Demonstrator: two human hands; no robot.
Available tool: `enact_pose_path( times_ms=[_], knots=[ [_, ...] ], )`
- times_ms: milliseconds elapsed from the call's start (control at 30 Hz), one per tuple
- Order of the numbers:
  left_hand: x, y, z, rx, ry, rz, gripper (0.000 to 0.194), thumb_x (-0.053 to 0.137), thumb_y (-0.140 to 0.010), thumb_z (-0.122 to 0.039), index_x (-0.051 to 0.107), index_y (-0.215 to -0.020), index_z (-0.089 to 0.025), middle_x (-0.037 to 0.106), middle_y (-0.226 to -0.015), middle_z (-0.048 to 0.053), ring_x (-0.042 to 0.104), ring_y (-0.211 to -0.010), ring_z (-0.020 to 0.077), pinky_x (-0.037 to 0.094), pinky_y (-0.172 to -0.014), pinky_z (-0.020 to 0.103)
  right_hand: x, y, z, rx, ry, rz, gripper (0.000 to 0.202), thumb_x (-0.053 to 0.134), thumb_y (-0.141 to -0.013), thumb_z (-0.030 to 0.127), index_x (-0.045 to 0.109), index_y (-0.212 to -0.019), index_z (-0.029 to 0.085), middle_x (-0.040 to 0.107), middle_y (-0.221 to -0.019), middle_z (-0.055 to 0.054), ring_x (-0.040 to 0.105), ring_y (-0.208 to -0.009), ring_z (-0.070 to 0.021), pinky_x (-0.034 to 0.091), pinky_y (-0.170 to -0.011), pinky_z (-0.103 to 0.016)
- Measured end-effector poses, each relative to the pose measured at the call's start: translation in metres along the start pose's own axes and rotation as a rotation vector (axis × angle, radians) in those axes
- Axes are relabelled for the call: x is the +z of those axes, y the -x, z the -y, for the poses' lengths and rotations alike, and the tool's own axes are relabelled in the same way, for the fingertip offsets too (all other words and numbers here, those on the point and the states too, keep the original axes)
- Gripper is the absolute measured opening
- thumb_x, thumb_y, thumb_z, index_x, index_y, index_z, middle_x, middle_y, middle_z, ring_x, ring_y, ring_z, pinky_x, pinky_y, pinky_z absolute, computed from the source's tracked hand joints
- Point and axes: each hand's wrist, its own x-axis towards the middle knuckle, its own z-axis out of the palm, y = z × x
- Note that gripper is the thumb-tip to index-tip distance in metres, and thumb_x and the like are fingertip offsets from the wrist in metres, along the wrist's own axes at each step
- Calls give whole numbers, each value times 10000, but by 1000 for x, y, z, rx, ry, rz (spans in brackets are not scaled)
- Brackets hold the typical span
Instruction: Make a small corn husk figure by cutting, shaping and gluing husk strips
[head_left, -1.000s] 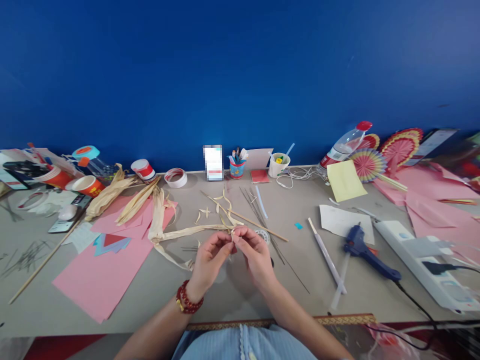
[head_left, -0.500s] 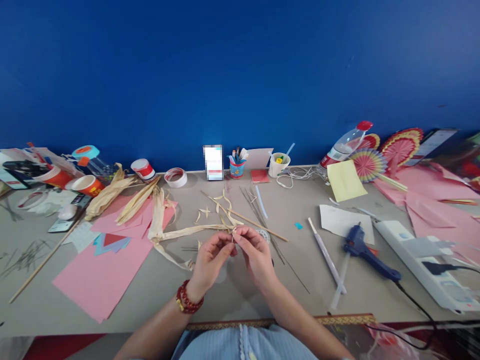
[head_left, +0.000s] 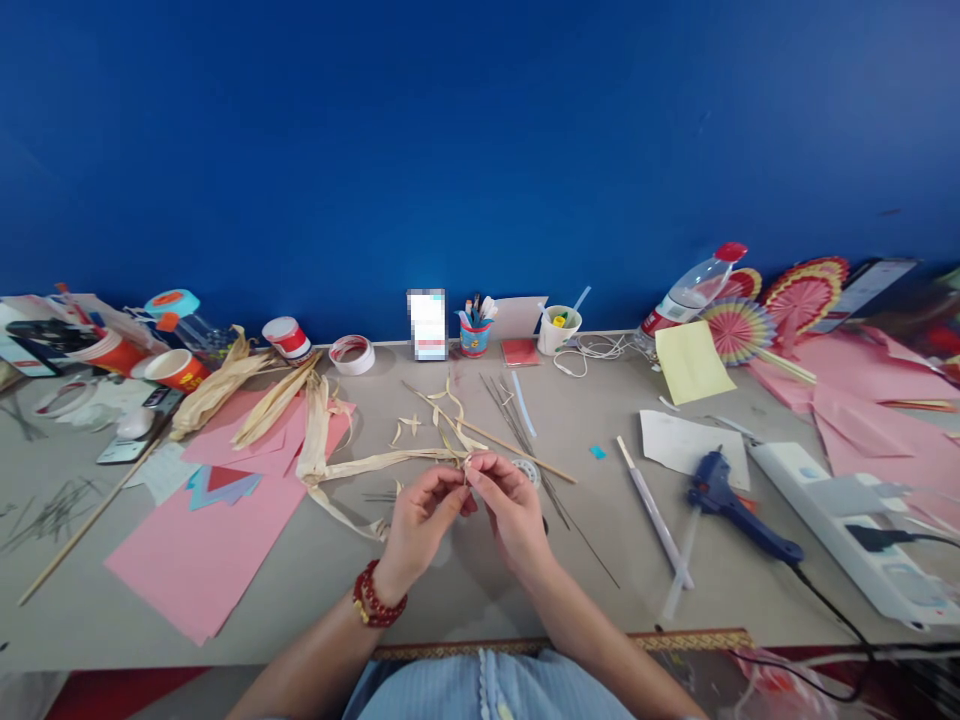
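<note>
My left hand and my right hand meet at the middle of the table, fingertips pinched together. Between them is a small pale piece that looks like corn husk, mostly hidden by the fingers. A long husk strip runs leftward from near my left fingertips to a larger husk bundle. Small curled husk scraps and a thin wooden stick lie just beyond the hands. Dark thin wires lie beside my right hand.
Pink paper and dried husks are at left. A tape roll, a phone and a pen cup stand along the wall. On the right are a blue glue gun, a power strip and a bottle.
</note>
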Motion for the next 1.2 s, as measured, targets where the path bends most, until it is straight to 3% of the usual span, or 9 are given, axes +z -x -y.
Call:
enact_pose_path(
  times_ms=[367,600,767,1033,1200],
  knots=[
    [0,-1,-2,-12,-81,-26,163,656,-878,-310,618,-828,-159,646,-718,14,619,-660,138,500,-661,251,-2,1,-1,-8,80,-23,157,764,-791,320,674,-792,191,575,-822,-3,484,-605,-107,455,-546,-239],
    [-1,-1,-3,72,-198,-63,126,667,-866,-291,659,-874,-166,704,-811,54,661,-784,188,524,-770,299,0,1,2,-49,205,-25,171,736,-811,373,679,-809,212,595,-815,-11,524,-702,-147,469,-644,-258],
    [-2,-1,-3,24,-45,-45,175,615,-904,-316,690,-956,-167,715,-852,59,650,-814,184,522,-782,295,0,1,3,-58,212,-4,146,727,-824,353,678,-815,216,597,-903,-17,536,-755,-148,469,-689,-255],
    [0,-6,-4,-87,171,-36,178,707,-834,-325,676,-786,-156,650,-682,10,587,-683,142,485,-694,258,-1,1,1,-29,177,14,153,742,-814,344,672,-801,209,591,-916,-10,516,-622,-109,459,-612,-257],
    [0,-5,-1,-101,221,-16,193,693,-849,-334,658,-786,-155,633,-682,10,570,-684,137,464,-712,260,-3,1,0,-23,123,44,158,717,-841,343,675,-790,199,586,-887,-14,515,-608,-109,456,-609,-265]
  ],
)
